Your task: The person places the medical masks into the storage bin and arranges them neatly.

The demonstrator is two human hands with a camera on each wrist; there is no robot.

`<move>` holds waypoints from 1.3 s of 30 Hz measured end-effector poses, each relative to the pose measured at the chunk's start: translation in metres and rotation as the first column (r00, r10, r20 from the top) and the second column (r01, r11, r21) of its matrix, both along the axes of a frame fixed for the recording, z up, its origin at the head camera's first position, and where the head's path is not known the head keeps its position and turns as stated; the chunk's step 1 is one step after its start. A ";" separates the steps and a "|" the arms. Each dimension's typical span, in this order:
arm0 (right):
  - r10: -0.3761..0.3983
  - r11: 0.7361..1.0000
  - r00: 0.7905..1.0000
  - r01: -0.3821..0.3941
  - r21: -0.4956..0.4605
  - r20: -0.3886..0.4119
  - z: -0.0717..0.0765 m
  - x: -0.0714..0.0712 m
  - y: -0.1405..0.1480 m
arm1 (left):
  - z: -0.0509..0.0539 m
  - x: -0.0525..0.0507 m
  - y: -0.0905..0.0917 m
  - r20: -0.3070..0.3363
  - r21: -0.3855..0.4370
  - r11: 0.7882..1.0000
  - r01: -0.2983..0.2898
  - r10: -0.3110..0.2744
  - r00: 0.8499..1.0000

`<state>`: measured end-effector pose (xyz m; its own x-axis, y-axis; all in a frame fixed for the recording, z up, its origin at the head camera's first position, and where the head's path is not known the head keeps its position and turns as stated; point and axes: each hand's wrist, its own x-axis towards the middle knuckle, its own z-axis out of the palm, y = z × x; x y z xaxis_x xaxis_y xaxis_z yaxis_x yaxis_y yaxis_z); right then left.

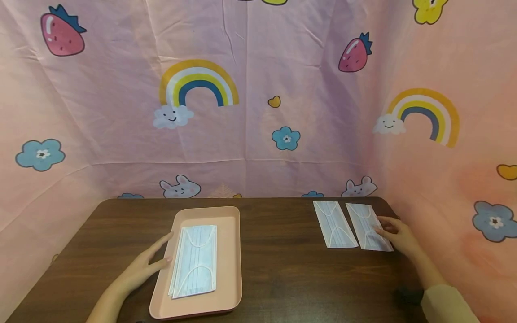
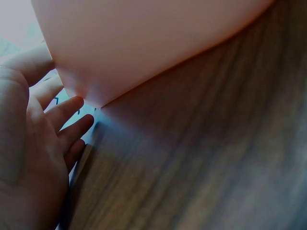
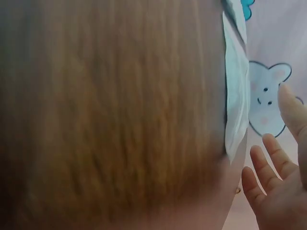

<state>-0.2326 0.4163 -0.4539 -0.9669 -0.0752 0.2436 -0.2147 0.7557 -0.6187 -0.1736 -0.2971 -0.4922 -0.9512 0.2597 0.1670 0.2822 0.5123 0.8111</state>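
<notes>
A pink tray (image 1: pixel 229 269) stands left of the middle of the table, with a small stack of pale blue face masks (image 1: pixel 196 260) inside it. At the tray's left rim is my left hand (image 1: pixel 139 267), its fingertips touching the edge and its fingers spread. Two more face masks lie side by side at the back right, a left mask (image 1: pixel 334 224) and a right mask (image 1: pixel 366 226). My right hand (image 1: pixel 397 235) is at the right mask's right edge, fingers extended. In the right wrist view, that hand (image 3: pixel 280 177) has its fingers apart, and the nearest mask (image 3: pixel 236 91) is seen edge-on.
The dark wooden table (image 1: pixel 291 273) ends at a patterned pink cloth (image 1: pixel 258 148) hung behind it and along both sides. A dark object (image 1: pixel 409 296) lies near the right sleeve; its kind cannot be made out.
</notes>
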 end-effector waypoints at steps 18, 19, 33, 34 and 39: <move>-0.001 0.998 0.985 -0.009 0.058 0.171 -0.006 -0.020 0.016 | 0.000 0.000 0.000 0.013 -0.029 0.999 -0.020 0.020 1.000; -0.002 0.998 0.985 -0.009 0.064 0.175 -0.006 -0.021 0.017 | 0.000 0.000 0.000 0.013 -0.027 0.999 -0.020 0.020 1.000; -0.016 0.997 0.987 0.002 0.083 0.157 -0.010 -0.029 0.019 | 0.001 0.000 0.000 -0.001 0.009 1.000 0.004 -0.004 1.000; -0.022 0.997 0.986 0.009 0.080 0.168 -0.010 -0.029 0.018 | 0.001 0.000 0.000 -0.003 0.011 1.000 0.004 -0.004 1.000; -0.051 0.995 0.977 0.032 0.096 0.206 -0.010 -0.029 0.019 | 0.000 0.000 0.000 -0.004 0.015 1.000 0.005 -0.005 1.000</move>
